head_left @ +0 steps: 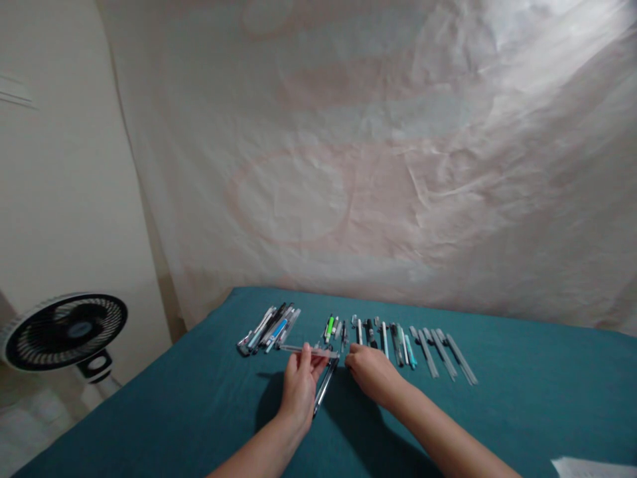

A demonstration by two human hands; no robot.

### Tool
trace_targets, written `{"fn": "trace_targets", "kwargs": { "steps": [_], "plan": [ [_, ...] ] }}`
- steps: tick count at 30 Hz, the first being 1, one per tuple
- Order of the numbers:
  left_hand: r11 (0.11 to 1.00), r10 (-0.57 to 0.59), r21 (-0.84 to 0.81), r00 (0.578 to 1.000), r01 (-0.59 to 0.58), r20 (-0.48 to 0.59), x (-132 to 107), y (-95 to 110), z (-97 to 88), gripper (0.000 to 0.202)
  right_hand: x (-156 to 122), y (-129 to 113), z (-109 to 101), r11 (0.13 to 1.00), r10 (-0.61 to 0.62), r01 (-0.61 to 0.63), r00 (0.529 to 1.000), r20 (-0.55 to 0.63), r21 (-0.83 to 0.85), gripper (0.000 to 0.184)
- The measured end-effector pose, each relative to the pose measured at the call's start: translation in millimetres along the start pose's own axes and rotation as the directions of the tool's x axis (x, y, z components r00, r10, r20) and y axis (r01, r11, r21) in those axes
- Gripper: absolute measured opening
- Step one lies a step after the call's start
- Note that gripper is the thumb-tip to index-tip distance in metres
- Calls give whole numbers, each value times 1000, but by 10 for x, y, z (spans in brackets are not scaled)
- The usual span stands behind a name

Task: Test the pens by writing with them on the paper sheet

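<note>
In the head view, the left hand [298, 388] is reaching forward over the teal cloth [522, 385] that is covering the table. Its thumb and fingers are pinching a clear pen [308, 350], which is lying crosswise, roughly level, just above the cloth. The right hand [372, 373] is resting knuckles-up beside it, with its fingertips curling toward the right end of that pen. At this size I cannot tell whether they are gripping the pen or only touching it. A dark pen [324, 390] is sticking out from under the left hand, slanting toward the person.

Just beyond the hands, pens are lying side by side:
- A bundle of pens [269, 328] is sitting to the left, tight together and slanting.
- A row of pens [383, 335] is running behind the right hand, one of them with a green barrel.
- Several grey pens [442, 355] are fanning out at the right end.

A crumpled pale sheet [373, 166] is hanging behind the table. A fan [64, 330] is standing on the floor at the left. A corner of paper [592, 468] is showing at the lower right edge.
</note>
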State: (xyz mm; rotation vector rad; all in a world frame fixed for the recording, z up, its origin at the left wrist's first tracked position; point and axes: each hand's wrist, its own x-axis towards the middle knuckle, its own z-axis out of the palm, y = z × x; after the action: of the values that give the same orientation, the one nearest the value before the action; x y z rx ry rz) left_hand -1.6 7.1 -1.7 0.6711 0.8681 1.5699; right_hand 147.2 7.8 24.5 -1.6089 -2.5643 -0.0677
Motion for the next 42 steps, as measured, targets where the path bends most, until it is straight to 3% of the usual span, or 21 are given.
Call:
{"fn": "trace_targets", "kwargs": {
  "steps": [9, 25, 28, 31, 34, 36, 37, 39, 42],
  "plan": [
    [1000, -2, 10, 1000, 2, 17, -22, 13, -6, 18, -17, 10, -38, 996, 17, -19, 1000, 26, 84, 16],
    [1000, -2, 21, 1000, 2, 29, -8, -6, -17, 18, -17, 7, -30, 989, -45, 39, 998, 39, 143, 22],
    [1000, 9, 26, 999, -10, 40, 5, -9, -25, 18, -9, 45, -31, 971, -24, 21, 1000, 8, 240, 18],
    [999, 30, 41, 997, -33, 74, -8, 13, -17, 20, 14, 78, -20, 836, 24, -24, 1000, 6, 548, 27],
    [990, 64, 117, 987, -82, 150, -74, 73, 26, 25, 36, 63, 0, 471, -26, -92, 993, 119, 877, 39],
    [975, 90, 183, 975, -128, 204, -134, 119, 62, 27, 39, 35, 10, 248, -94, -139, 982, 166, 959, 37],
    [966, 103, 210, 970, -150, 220, -161, 137, 76, 28, 37, 23, 13, 180, -114, -159, 977, 181, 971, 35],
    [950, 131, 247, 963, -190, 235, -195, 162, 92, 28, 27, 11, 15, 116, -131, -193, 969, 208, 974, 31],
    [934, 159, 275, 956, -227, 247, -193, 172, 89, 27, 10, 27, 17, 130, -143, -224, 960, 242, 966, 28]
  ]
}}
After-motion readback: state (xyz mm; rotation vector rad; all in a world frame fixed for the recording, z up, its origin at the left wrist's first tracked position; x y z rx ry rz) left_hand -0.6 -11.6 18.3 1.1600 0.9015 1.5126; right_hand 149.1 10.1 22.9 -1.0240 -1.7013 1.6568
